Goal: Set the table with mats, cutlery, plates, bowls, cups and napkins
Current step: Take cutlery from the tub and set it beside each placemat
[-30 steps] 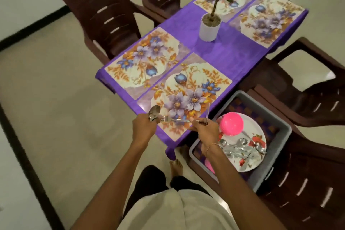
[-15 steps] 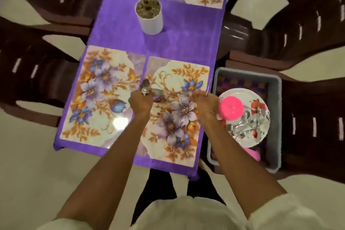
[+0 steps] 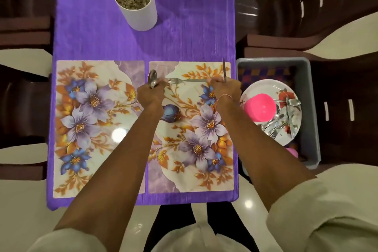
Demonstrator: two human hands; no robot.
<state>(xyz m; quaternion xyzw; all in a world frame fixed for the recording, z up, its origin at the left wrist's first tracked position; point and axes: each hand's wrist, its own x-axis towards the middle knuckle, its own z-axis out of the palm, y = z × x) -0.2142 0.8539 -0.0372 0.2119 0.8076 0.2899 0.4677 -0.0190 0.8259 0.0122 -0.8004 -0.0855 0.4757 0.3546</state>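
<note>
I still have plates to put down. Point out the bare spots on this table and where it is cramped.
Free: the left mat, nothing on it; the purple cloth between the plant pot and the near mats. Crowded: the right mat, under both forearms, with the left hand and right hand holding cutlery over its far edge.

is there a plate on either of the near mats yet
No, both near mats are bare; the only plate visible sits in the grey bin beside the table.
</note>
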